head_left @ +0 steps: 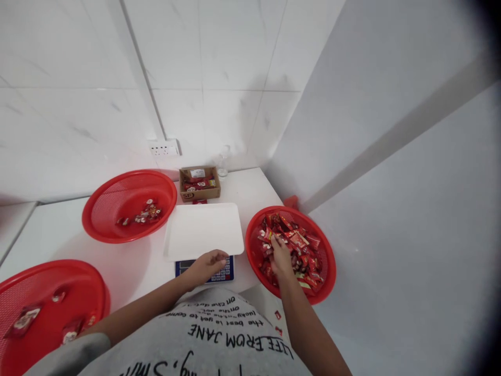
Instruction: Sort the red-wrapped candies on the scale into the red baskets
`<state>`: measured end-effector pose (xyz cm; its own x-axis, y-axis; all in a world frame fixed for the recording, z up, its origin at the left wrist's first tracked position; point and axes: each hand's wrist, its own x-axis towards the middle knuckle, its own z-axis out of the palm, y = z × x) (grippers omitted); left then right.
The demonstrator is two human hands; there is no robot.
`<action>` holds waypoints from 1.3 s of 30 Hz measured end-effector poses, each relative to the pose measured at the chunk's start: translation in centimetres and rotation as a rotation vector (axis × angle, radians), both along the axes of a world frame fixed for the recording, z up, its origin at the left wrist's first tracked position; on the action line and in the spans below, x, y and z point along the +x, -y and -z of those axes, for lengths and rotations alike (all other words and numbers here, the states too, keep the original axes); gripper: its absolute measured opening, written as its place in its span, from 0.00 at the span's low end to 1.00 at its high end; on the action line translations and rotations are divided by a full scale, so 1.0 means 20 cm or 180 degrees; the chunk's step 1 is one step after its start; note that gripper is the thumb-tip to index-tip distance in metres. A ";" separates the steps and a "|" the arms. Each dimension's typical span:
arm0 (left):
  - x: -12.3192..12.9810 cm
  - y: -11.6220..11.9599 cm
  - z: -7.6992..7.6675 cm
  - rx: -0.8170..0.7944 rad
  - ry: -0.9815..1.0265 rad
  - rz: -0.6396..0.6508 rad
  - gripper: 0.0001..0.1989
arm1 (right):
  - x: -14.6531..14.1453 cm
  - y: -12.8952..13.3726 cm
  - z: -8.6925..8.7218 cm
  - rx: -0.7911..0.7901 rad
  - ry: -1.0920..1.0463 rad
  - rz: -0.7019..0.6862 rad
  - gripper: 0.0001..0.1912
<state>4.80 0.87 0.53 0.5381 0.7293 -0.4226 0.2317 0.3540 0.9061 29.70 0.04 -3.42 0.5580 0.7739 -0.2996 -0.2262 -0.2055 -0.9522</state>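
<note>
My right hand reaches into the red plastic basket on the right, its fingers bent together among small red-wrapped snack packets. A red packet shows at its fingertips; how firmly it is gripped is hard to see. My left hand hovers at the keypad of a digital scale, fingers loosely curled, thumb apart, nothing in them. On the scale lies a white tray with nothing on it.
A second red basket at the back left and a third at the front left hold some packets. A small cardboard box with packets and a clear bottle stand by the wall. Stray packets lie below the right basket.
</note>
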 end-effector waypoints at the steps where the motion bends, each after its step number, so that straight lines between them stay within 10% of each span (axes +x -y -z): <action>1: 0.01 0.00 -0.02 -0.0249 0.0104 -0.0088 0.19 | -0.04 -0.01 -0.04 -0.0009 -0.0298 -0.0030 0.22; 10: 0.01 -0.05 -0.06 -0.1117 0.0984 -0.0921 0.23 | -0.49 -0.03 -0.20 -0.0275 -0.1043 -0.2105 0.22; 20: -0.13 -0.13 0.00 -0.1154 0.0463 -0.2111 0.16 | -0.55 -0.06 -0.15 -0.0283 -0.1715 -0.1606 0.31; 28: -0.22 -0.17 0.02 -0.0786 -0.0083 -0.2291 0.17 | -0.48 -0.04 -0.10 -0.0142 -0.1355 -0.1529 0.34; 34: -0.30 -0.17 0.04 -0.0499 -0.0505 -0.2383 0.23 | -0.18 0.00 0.08 -0.0253 0.0263 -0.0757 0.27; 39: -0.30 -0.15 0.03 -0.0269 -0.0538 -0.2333 0.26 | -0.02 0.06 0.21 -0.1176 0.1661 -0.1730 0.24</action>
